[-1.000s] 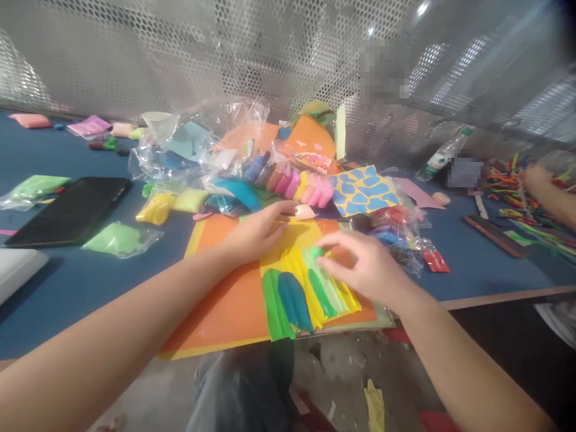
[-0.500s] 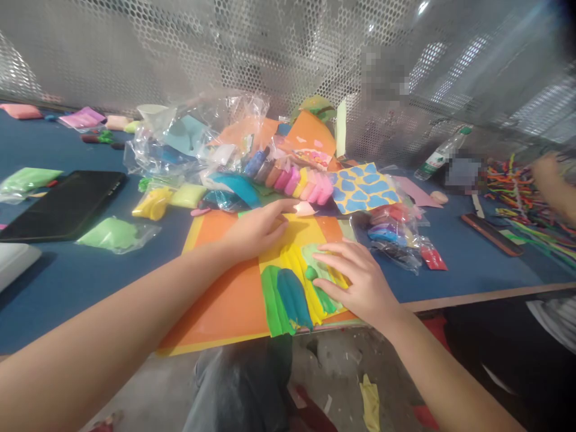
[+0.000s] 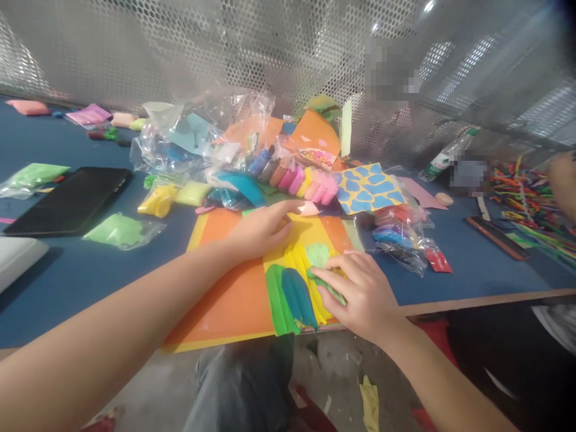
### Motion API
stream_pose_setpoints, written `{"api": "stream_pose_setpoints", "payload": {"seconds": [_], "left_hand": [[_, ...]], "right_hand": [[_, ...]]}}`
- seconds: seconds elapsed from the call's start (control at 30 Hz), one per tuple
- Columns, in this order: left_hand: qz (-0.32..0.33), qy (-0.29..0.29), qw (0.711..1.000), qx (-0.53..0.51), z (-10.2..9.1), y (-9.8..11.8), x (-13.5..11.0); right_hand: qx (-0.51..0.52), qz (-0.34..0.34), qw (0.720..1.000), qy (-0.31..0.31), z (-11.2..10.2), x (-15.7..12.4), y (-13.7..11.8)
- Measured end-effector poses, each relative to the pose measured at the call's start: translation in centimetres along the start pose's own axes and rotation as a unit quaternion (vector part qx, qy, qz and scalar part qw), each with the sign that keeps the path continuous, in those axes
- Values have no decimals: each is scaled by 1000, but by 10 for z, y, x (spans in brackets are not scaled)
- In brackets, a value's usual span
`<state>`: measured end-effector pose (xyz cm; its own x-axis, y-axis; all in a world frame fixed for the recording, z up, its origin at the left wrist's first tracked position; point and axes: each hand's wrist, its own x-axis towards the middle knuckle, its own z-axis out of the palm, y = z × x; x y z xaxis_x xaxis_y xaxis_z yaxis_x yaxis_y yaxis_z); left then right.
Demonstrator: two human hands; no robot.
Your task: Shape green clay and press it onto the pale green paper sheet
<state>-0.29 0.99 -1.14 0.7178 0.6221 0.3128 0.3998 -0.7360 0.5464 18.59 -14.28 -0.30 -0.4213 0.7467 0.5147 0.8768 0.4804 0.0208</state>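
Note:
On an orange and yellow sheet of paper (image 3: 216, 303) lies a picture of smeared modelling clay: a green strip (image 3: 276, 300), a teal patch (image 3: 297, 297), yellow ridges (image 3: 294, 258) and a pale green patch (image 3: 317, 254). My left hand (image 3: 269, 228) rests near the sheet's top edge, fingers stretched out and holding nothing. Over the right part of the clay is my right hand (image 3: 360, 291), its fingers extended and somewhat apart. Its fingertips press on a small lump of green clay (image 3: 310, 272), which they mostly cover.
Behind the sheet lie clay sticks (image 3: 294, 180), plastic wrappers (image 3: 166, 141) and a blue-spotted yellow card (image 3: 369, 188). Clay bags (image 3: 398, 234) lie to the right, near a bottle (image 3: 445, 157). A black tablet (image 3: 69, 201) is left. Another person's arm (image 3: 562, 180) shows far right.
My right hand has moved down onto the green clay ball, whose round shape showed between the fingers before. My left hand stays in place. The whole view has shifted slightly.

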Motion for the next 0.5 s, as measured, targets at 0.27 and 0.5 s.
{"api": "stream_pose_setpoints", "payload": {"seconds": [0.27, 0.5], "left_hand": [[-12, -24, 999, 35, 0, 2, 2], [-11, -32, 998, 53, -1, 5, 3]], "right_hand": [[1, -40, 999, -9, 1, -2, -3], [-8, -6, 998, -56, -2, -6, -9]]}}
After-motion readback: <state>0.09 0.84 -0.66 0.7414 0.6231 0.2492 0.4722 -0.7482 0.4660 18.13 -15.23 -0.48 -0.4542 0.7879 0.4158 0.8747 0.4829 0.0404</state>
